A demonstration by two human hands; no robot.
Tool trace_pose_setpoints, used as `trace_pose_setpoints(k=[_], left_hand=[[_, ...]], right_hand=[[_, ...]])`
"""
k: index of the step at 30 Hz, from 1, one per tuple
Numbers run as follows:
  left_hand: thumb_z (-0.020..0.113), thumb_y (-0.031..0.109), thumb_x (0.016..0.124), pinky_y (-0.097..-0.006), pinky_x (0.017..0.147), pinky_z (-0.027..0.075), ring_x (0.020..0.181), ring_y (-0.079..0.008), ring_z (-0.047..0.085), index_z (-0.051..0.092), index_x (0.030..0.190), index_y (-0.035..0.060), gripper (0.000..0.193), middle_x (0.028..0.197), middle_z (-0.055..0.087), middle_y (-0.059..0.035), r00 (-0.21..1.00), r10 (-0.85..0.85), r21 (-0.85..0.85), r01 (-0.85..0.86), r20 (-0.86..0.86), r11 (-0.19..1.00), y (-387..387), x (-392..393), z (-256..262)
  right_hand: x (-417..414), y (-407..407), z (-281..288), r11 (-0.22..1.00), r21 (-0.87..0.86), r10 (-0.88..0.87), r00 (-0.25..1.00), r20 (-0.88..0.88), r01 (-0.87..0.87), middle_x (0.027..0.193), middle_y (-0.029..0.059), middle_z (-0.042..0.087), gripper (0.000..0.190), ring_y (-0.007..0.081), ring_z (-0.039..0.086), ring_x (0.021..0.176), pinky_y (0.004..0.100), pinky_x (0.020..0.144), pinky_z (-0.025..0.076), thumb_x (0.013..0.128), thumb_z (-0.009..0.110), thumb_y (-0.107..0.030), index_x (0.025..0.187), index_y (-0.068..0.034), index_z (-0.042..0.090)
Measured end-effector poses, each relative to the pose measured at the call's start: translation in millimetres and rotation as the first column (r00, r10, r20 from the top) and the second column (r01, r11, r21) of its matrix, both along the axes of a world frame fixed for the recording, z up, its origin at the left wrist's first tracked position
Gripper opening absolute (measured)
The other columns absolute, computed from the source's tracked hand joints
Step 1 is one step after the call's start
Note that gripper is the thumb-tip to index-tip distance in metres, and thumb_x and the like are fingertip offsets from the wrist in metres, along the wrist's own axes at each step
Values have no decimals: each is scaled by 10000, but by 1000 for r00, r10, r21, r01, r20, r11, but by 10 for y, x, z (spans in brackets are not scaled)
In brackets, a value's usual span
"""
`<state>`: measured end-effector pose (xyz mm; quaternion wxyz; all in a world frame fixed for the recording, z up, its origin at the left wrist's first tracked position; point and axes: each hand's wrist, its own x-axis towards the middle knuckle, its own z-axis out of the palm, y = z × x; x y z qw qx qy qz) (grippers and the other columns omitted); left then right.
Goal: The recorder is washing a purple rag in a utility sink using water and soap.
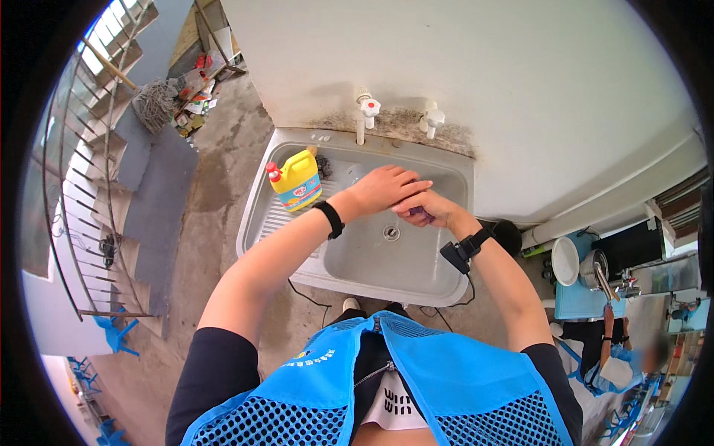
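Over the grey sink basin (357, 262) my two hands meet, fingers overlapping. Between them is a small purple item (420, 213), mostly hidden, so its kind cannot be told. My left hand (385, 188) lies across the fingers of my right hand (432, 205), and both press around the item. To the left, a yellow detergent jug (300, 181) with a red cap stands on the ribbed drainboard (276, 223). Behind it sits a dark scouring pad (323, 166). A metal drain (391, 233) shows below my hands.
Two white taps, one with a red-dotted handle (370, 107) and a plain one (433, 118), project from the wall. Stairs with a metal railing (72, 184) and a mop (153, 103) are left. At right, a person (608, 357) sits near a blue table (574, 301) bearing a pot.
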<state>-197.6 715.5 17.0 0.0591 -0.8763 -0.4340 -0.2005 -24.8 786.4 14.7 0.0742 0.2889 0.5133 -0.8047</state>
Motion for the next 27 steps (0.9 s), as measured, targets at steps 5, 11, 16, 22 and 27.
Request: trace_pose_setpoints(k=[5,11,16,22,27], left_hand=[[565,189,829,-342,772,477,802,-233,612,561,1179,89,364,876,637,-44,985,12,-5,-13,-172,1000,-35,-186,-92],[607,163,793,-423,599,508,681,-304,661,582,989,41,232,739,660,-111,948,195,-125,-231,-250,965,6,-78,-265],[651,182,741,-427,630,524,732,-320,675,605,964,18,281,751,677,-146,914,351,-224,-392,-203,892,-131,-39,-190],[630,207,730,-436,697,529,797,-335,670,664,867,46,214,832,690,-164,837,503,-377,-547,-217,748,-152,258,-82],[594,230,743,-448,772,523,876,-354,663,658,938,38,281,897,687,-194,774,622,-521,-583,-122,623,-90,465,-150]], right_hand=[[-233,-188,52,993,118,6,997,78,-15,533,-62,350,220,51,278,436,240,416,178,771,705,-87,662,-123,517],[-310,-11,-548,504,857,-49,994,-96,108,762,58,627,307,210,571,639,327,593,460,681,743,-93,947,-42,599],[-378,-166,-366,206,977,-107,990,88,-64,1020,191,663,616,355,634,922,430,789,497,698,749,-204,1237,-49,495],[-184,-154,-239,-61,981,-20,982,185,-186,910,202,670,583,390,638,862,477,726,506,781,648,-215,1306,-72,436],[60,-37,-239,-228,968,89,987,131,-107,753,176,665,497,386,644,690,490,607,503,782,616,-161,1249,-78,464]])
